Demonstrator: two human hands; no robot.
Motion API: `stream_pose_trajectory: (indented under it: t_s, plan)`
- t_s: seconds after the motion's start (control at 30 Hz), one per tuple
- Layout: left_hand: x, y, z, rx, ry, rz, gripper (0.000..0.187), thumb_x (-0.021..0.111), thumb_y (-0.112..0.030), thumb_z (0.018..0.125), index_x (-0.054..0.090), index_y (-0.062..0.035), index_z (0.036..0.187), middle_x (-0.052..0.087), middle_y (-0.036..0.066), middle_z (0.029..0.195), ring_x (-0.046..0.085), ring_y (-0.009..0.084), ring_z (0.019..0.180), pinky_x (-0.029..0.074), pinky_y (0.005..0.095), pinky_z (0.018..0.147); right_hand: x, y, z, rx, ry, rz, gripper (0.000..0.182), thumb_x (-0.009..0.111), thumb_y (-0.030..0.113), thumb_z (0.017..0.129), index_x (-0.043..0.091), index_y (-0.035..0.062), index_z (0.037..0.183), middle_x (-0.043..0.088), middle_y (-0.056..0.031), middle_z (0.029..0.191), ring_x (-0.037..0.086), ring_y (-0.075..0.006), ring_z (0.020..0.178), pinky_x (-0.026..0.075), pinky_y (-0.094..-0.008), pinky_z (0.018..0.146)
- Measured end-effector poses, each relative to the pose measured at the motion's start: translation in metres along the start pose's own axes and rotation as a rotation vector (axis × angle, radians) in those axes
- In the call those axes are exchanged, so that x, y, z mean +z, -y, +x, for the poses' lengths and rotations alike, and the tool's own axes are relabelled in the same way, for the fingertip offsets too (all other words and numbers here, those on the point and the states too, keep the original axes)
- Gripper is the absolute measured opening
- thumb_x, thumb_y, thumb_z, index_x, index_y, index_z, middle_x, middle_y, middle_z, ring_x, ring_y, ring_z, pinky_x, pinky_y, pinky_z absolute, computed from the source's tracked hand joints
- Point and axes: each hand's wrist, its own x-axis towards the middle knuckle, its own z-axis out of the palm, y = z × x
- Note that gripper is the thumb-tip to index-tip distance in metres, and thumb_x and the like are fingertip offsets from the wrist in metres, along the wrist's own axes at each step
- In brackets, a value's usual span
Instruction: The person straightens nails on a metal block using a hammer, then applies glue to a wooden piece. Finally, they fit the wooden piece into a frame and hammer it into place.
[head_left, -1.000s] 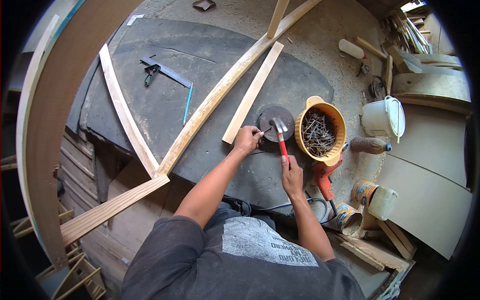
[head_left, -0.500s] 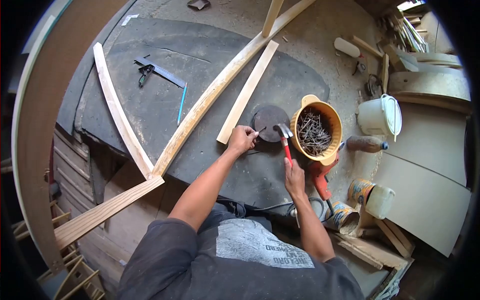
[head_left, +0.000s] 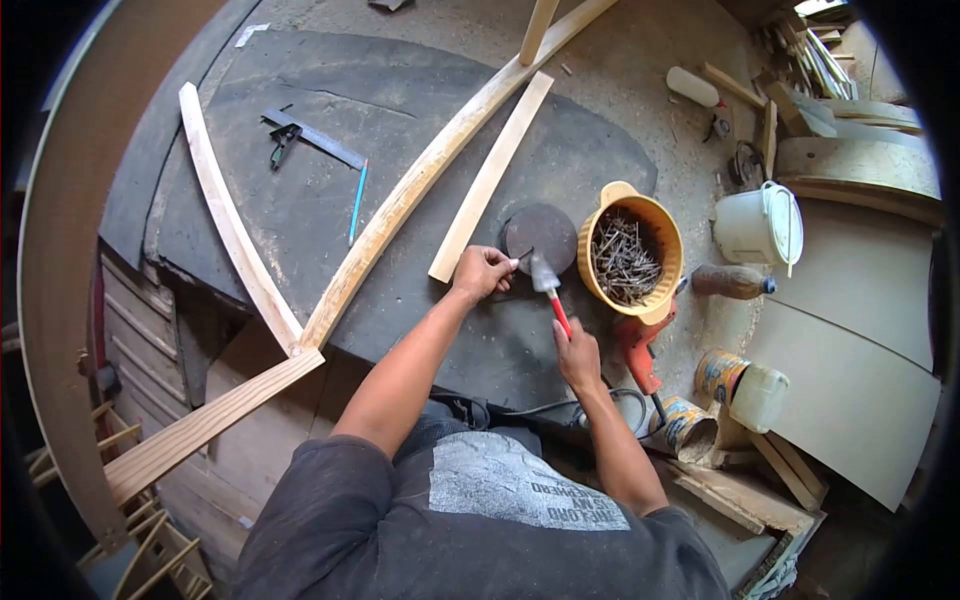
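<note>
Between thumb and fingers my left hand [head_left: 482, 273] pinches a thin nail [head_left: 526, 254] over the near left part of a dark round disc [head_left: 541, 232]. My right hand [head_left: 577, 355] is wrapped round the red handle of a claw hammer [head_left: 550, 288]. The hammer's head is blurred and overlaps the disc's lower edge, close to the nail. Right of the disc, a yellow tub [head_left: 669, 243] holds many nails [head_left: 625, 260]. A straight wooden strip [head_left: 492, 180] lies just beyond my left hand.
A long curved wooden piece [head_left: 415, 182] crosses the dark board [head_left: 330, 75]. A combination square [head_left: 318, 139] and blue pencil [head_left: 358, 205] lie left. An orange power tool [head_left: 638, 355], a bottle [head_left: 733, 282] and a white bucket [head_left: 757, 227] are at right.
The hammer has swung left and its head now sits nearer the nail. My right hand has shifted slightly left and down; my left hand keeps its pinch.
</note>
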Motion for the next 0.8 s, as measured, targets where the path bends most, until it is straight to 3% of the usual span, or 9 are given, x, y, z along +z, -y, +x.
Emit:
stream_pose_trajectory:
  t_s: [0.13,0.23,0.27,0.47,0.5,0.53,0.6,0.7,0.8]
  plan:
    - [-0.002,0.006,0.004,0.029,0.012,0.050,0.021,0.068,-0.017,0.093,0.069,0.0013,0.082,0.066,0.004,0.066,0.061,0.0095,0.053,0.049,0.0253,0.049,-0.020,0.023,-0.004,-0.040,-0.104,0.186,0.041,0.053,0.040,0.100,0.054,0.0016,0.085,0.052,-0.0250,0.063,0.057,-0.0438,0.059,0.043,-0.0475,0.054]
    - [0.000,0.004,0.002,0.017,-0.008,0.048,0.022,0.067,-0.018,0.094,0.069,0.0012,0.083,0.066,0.004,0.066,0.061,0.0094,0.052,0.048,0.0250,0.049,-0.063,0.063,-0.002,-0.160,-0.169,0.579,0.046,0.051,0.044,0.101,0.051,0.0029,0.082,0.043,-0.0036,0.057,0.045,-0.0122,0.050,0.037,-0.0318,0.046]
    - [0.000,0.002,0.001,0.016,-0.010,0.049,0.022,0.067,-0.018,0.094,0.069,0.0012,0.083,0.066,0.004,0.066,0.061,0.0094,0.052,0.048,0.0250,0.049,-0.087,0.095,-0.007,-0.212,-0.151,0.830,0.049,0.051,0.048,0.100,0.053,0.0025,0.081,0.043,0.0016,0.058,0.043,-0.0082,0.050,0.033,-0.0263,0.045]
    - [0.001,0.008,0.002,0.008,-0.030,0.113,0.024,0.066,-0.021,0.094,0.070,0.0000,0.083,0.066,0.004,0.065,0.061,0.0089,0.052,0.047,0.0256,0.049,-0.097,0.132,-0.008,-1.015,-0.524,1.180,0.055,0.057,0.054,0.094,0.040,0.0066,0.071,0.049,-0.0071,0.061,0.044,-0.0157,0.046,0.034,-0.0277,0.043]
    - [-0.001,0.008,0.003,0.001,-0.034,0.111,0.024,0.066,-0.021,0.094,0.070,-0.0001,0.083,0.066,0.003,0.065,0.061,0.0090,0.052,0.047,0.0259,0.049,-0.068,0.078,0.003,-0.944,-0.445,0.707,0.045,0.052,0.044,0.100,0.048,0.0078,0.074,0.052,-0.0107,0.060,0.051,-0.0250,0.047,0.038,-0.0343,0.045]
    - [0.001,0.011,0.000,-0.011,-0.029,0.110,0.024,0.066,-0.021,0.094,0.070,-0.0002,0.083,0.066,0.003,0.065,0.061,0.0091,0.052,0.047,0.0261,0.049,-0.005,-0.003,0.004,-0.574,-0.447,0.252,0.041,0.047,0.039,0.103,0.056,0.0056,0.081,0.054,-0.0173,0.061,0.056,-0.0362,0.053,0.041,-0.0427,0.050]
    - [0.003,0.006,0.003,0.010,-0.031,0.129,0.024,0.066,-0.021,0.094,0.070,-0.0004,0.083,0.066,0.003,0.065,0.061,0.0093,0.052,0.046,0.0264,0.049,0.005,-0.004,0.017,0.033,-0.084,0.180,0.041,0.046,0.041,0.103,0.059,0.0033,0.092,0.054,-0.0219,0.065,0.059,-0.0419,0.062,0.042,-0.0463,0.055]
    - [0.001,0.004,-0.006,0.025,-0.041,0.237,0.025,0.066,-0.023,0.094,0.070,-0.0004,0.082,0.066,0.003,0.065,0.061,0.0094,0.052,0.047,0.0270,0.049,-0.022,0.006,0.014,-0.013,-0.178,0.241,0.047,0.044,0.045,0.103,0.056,0.0010,0.095,0.050,-0.0226,0.065,0.057,-0.0380,0.059,0.041,-0.0456,0.055]
    - [0.002,-0.002,-0.006,-0.033,-0.047,0.142,0.027,0.066,-0.024,0.094,0.071,0.0001,0.082,0.066,0.004,0.065,0.060,0.0096,0.052,0.048,0.0277,0.050,-0.072,0.061,0.008,-0.165,-0.220,0.678,0.049,0.046,0.046,0.102,0.054,0.0004,0.087,0.049,-0.0075,0.061,0.046,-0.0155,0.052,0.036,-0.0312,0.049]
